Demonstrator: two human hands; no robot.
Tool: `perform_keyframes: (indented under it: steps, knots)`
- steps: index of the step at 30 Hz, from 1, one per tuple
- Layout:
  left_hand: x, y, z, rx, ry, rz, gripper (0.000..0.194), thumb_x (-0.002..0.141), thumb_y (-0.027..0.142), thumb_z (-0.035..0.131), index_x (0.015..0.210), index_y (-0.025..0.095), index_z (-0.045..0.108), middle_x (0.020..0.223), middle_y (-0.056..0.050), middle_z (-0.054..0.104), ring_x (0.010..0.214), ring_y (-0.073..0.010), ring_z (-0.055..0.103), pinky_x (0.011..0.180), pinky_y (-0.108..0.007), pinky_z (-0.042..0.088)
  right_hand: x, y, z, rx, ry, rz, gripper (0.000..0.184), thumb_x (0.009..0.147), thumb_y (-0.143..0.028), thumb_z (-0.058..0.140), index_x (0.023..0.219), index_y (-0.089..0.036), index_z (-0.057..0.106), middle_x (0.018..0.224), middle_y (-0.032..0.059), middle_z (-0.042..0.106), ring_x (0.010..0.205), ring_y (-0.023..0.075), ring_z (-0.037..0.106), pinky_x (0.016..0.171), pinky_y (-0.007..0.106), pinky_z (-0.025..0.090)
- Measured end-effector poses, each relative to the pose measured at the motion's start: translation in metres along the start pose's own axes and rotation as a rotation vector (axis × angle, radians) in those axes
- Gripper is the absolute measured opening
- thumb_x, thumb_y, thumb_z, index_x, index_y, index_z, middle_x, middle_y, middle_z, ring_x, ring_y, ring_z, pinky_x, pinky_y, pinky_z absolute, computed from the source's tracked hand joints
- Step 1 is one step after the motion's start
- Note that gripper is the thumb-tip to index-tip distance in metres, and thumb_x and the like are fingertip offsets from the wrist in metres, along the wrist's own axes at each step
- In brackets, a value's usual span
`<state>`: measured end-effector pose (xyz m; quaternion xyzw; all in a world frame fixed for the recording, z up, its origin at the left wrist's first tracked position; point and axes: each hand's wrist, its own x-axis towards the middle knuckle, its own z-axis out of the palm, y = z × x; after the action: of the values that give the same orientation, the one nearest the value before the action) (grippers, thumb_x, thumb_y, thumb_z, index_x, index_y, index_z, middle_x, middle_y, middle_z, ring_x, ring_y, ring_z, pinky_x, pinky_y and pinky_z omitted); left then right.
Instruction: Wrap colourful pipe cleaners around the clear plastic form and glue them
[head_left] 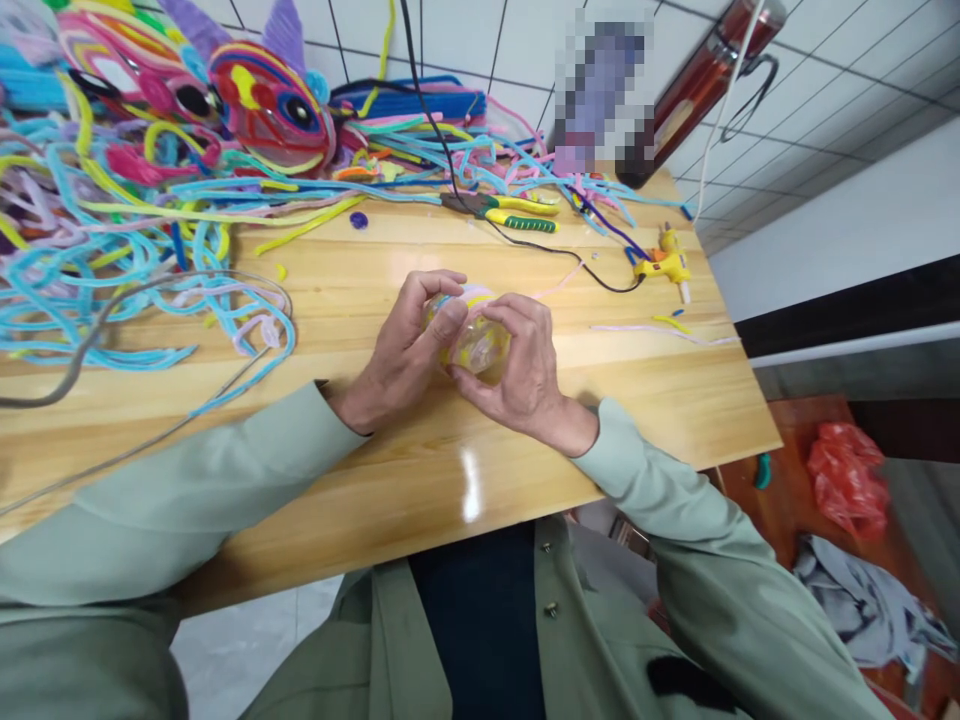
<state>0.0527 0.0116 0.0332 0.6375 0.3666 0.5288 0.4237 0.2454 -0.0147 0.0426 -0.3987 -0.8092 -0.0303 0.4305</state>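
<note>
Both my hands are wrapped round a clear plastic piece with pipe-cleaner strips (pixel 484 348), rounded and see-through, with yellow, pale blue and pink bits on it. My left hand (pixel 405 345) grips its left side, thumb across the top. On the other side my right hand (pixel 523 362) closes on it with curved fingers above and the thumb below. The fingers cover much of its outline. It is above the middle of the wooden table (pixel 360 290); whether it touches the wood I cannot tell.
Tangled pipe cleaners (pixel 120 260) spread over the left and back. Two colourful mask-like pieces (pixel 274 110) stand behind them. Yellow-green pliers (pixel 521 215) lie beyond my hands, near a yellow glue gun (pixel 664 262) with a dark cord. A red flask (pixel 697 90) stands at the back right.
</note>
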Motion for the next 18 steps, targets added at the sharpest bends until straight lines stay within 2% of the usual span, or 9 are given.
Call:
perform_keyframes:
  steps: [4, 8, 13, 18]
  knots:
    - [-0.0003, -0.0026, 0.0008, -0.003, 0.001, -0.012, 0.041, 0.111, 0.069, 0.061, 0.124, 0.03, 0.062, 0.143, -0.009, 0.067, 0.139, -0.0274, 0.063, 0.124, -0.048, 0.052, 0.0015, 0.0, -0.0031, -0.035, -0.038, -0.02, 0.059, 0.102, -0.049, 0.07, 0.152, -0.033, 0.043, 0.134, 0.0123, 0.073, 0.126, 0.0356, 0.073, 0.104, 0.065, 0.068]
    - [-0.0002, -0.0048, 0.0003, 0.001, 0.009, -0.009, 0.042, 0.109, 0.07, 0.064, 0.124, 0.03, 0.062, 0.143, -0.008, 0.066, 0.14, -0.0276, 0.062, 0.124, -0.048, 0.051, 0.0024, 0.0009, -0.0047, -0.044, -0.076, -0.036, 0.056, 0.102, -0.046, 0.071, 0.151, -0.034, 0.045, 0.132, 0.0112, 0.073, 0.126, 0.0334, 0.073, 0.106, 0.061, 0.067]
    - [0.0005, -0.0065, -0.0013, 0.044, -0.015, 0.01, 0.046, 0.108, 0.072, 0.063, 0.126, 0.03, 0.06, 0.142, -0.008, 0.065, 0.14, -0.0274, 0.062, 0.124, -0.048, 0.051, 0.0014, 0.0022, 0.0013, -0.022, 0.017, -0.057, 0.061, 0.103, -0.051, 0.068, 0.154, -0.028, 0.042, 0.136, 0.0148, 0.071, 0.125, 0.036, 0.074, 0.102, 0.064, 0.068]
    - [0.0001, -0.0064, -0.0006, 0.097, -0.014, 0.034, 0.044, 0.11, 0.071, 0.061, 0.127, 0.03, 0.058, 0.141, -0.008, 0.065, 0.136, -0.0266, 0.064, 0.122, -0.048, 0.053, 0.0025, 0.0009, 0.0019, -0.009, 0.035, -0.065, 0.06, 0.103, -0.045, 0.068, 0.153, -0.025, 0.043, 0.134, 0.0164, 0.071, 0.124, 0.0358, 0.074, 0.101, 0.063, 0.069]
